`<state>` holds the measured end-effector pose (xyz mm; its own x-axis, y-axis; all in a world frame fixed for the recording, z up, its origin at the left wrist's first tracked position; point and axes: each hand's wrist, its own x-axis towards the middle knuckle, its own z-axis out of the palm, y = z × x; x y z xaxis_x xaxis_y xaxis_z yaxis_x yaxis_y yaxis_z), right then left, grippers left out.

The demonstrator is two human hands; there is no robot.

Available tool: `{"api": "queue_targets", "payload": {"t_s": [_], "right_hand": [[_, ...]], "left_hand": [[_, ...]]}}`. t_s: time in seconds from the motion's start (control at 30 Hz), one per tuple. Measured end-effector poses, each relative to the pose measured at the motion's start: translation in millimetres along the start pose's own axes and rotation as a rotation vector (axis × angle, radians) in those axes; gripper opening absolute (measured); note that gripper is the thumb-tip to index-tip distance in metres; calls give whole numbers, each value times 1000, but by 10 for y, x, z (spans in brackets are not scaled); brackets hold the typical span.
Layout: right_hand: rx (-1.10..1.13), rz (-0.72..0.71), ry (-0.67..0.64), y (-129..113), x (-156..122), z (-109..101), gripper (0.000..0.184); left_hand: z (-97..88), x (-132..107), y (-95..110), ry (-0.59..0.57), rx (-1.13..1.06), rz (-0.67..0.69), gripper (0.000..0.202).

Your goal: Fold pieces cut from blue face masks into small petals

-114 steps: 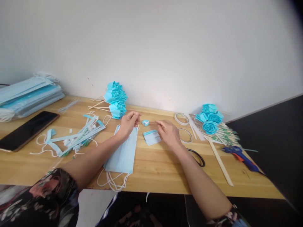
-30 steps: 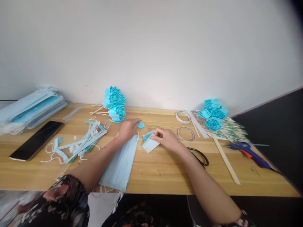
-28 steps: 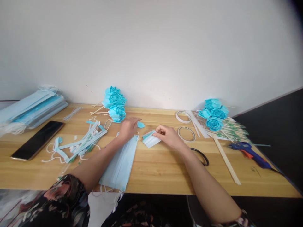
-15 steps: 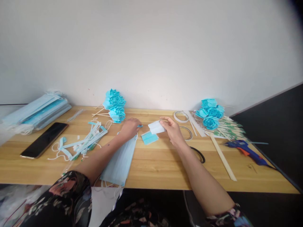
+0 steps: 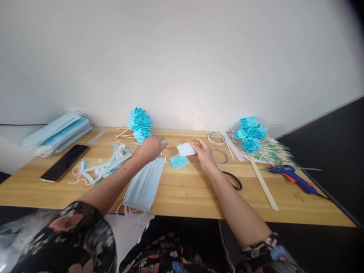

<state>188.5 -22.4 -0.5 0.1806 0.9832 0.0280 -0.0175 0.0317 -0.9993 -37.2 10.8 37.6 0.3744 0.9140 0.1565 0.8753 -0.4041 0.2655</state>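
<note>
My right hand (image 5: 203,152) pinches a small white folded piece of mask fabric (image 5: 186,149) and holds it just above the wooden table (image 5: 184,197). A blue folded piece (image 5: 179,161) lies on the table right below it. My left hand (image 5: 151,146) rests palm down beyond the far end of a stack of light blue face masks (image 5: 143,184), its fingertips over a small blue scrap that is mostly hidden. Whether the left fingers grip the scrap I cannot make out.
Blue fabric flowers on sticks (image 5: 139,123) lie by the wall; another bunch (image 5: 251,137) lies at the right. Two tape rolls (image 5: 215,138), black scissors (image 5: 233,181), a wooden stick (image 5: 263,184), a blue glue gun (image 5: 291,177), cut mask strips (image 5: 105,167), a phone (image 5: 65,162) and stacked masks (image 5: 58,132) surround them.
My right hand lifted the white folded piece off the blue piece and raised it, leaving the blue one on the table. The left hand stayed near the small scrap. The camera view shifted slightly.
</note>
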Motion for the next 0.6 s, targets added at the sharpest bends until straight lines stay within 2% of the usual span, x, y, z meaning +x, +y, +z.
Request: {"api": "queue_targets", "payload": {"t_s": [0.03, 0.1, 0.17, 0.27, 0.33, 0.4, 0.47, 0.53, 0.6], "right_hand": [[2, 5, 9, -19, -6, 0, 45], [-6, 7, 27, -52, -16, 2, 43], [-10, 7, 39, -68, -20, 4, 43], [-2, 5, 38, -58, -15, 10, 44], [0, 1, 18, -44, -15, 16, 45], [9, -22, -31, -43, -30, 23, 45], [29, -65, -111, -64, -68, 35, 47], [38, -107, -200, -102, -125, 52, 49], [17, -134, -260, -142, -186, 73, 51]], "left_hand": [[-43, -134, -21, 11, 32, 22, 32], [-74, -427, -82, -54, 31, 127, 27], [-26, -714, -150, -102, 17, 205, 24], [139, -1058, -212, -24, 45, 214, 25], [245, -1206, -217, 34, 68, 192, 26], [297, -1281, -202, 61, 65, 170, 27], [274, -1285, -172, 62, 24, 151, 27], [184, -1223, -118, 68, -82, 126, 28], [64, -1103, -32, 97, -283, 93, 31]]}}
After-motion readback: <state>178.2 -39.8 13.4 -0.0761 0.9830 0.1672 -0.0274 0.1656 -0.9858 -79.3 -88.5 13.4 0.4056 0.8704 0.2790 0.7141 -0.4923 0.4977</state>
